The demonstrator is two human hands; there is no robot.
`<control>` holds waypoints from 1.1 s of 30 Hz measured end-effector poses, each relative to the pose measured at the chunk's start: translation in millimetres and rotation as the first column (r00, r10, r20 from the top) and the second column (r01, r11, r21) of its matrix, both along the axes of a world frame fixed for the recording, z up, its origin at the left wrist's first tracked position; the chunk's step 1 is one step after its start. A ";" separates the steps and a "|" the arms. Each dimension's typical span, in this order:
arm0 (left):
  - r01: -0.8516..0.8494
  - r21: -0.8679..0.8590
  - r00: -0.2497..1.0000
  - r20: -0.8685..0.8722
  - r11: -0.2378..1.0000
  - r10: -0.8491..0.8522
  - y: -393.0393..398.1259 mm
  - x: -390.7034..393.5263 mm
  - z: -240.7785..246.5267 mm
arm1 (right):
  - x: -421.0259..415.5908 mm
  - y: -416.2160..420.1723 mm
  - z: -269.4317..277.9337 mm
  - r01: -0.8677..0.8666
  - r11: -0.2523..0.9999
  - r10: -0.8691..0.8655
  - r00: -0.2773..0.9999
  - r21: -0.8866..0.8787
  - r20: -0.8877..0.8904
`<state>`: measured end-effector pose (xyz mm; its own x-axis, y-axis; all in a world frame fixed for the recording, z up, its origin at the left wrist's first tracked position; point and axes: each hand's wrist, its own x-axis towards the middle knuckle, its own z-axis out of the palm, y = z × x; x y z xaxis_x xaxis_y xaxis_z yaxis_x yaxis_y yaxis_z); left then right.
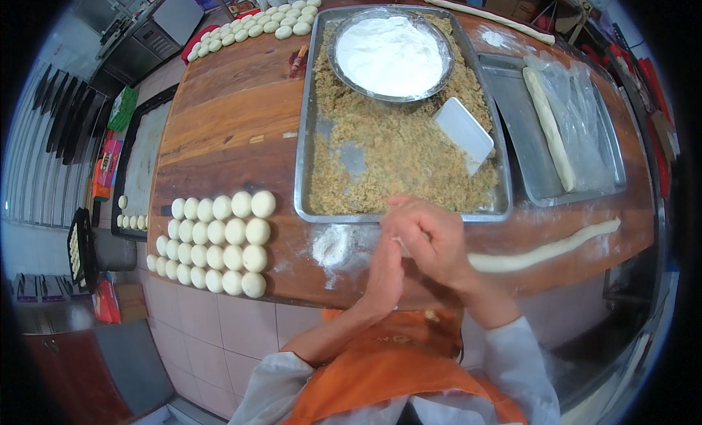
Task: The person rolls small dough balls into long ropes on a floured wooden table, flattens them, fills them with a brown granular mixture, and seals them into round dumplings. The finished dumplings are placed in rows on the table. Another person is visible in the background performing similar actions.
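Note:
My left hand [385,274] and my right hand [430,238] are pressed together at the near edge of a metal tray of crumbly filling [384,151]. A small pale bit of dough [403,247] shows between the palms; the hands hide most of it. The right fingers curl over the top, while the left palm stands almost upright against them. Just right of my right wrist, a long dough rope [543,252] lies on the wooden table [230,123]. To the left of my hands is a patch of white flour [332,247].
Rows of round dough pieces [216,233] stand at the left; more [263,22] line the far edge. A bowl of flour [390,55] and a white plastic scoop [465,134] rest in the filling tray. Another tray [504,96] holds a dough rope [548,129] and plastic sheeting [581,118].

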<state>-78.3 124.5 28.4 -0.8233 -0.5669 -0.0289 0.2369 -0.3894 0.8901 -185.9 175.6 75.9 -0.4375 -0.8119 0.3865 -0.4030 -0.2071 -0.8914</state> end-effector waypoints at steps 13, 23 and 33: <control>-0.059 -0.447 0.980 0.146 0.893 0.138 -12.0 8.4 -8.8 | 22.2 -1.6 -8.8 -0.070 0.991 0.104 0.934 -0.111 0.341; 0.015 -0.202 0.997 0.079 0.979 0.001 -13.1 12.5 7.8 | 28.3 -4.1 -10.0 -0.042 0.971 0.136 0.908 -0.237 0.397; 0.096 -0.317 0.992 0.103 0.944 -0.066 -16.7 16.1 17.5 | 25.9 -1.1 -7.2 -0.065 0.977 0.145 0.904 -0.205 0.402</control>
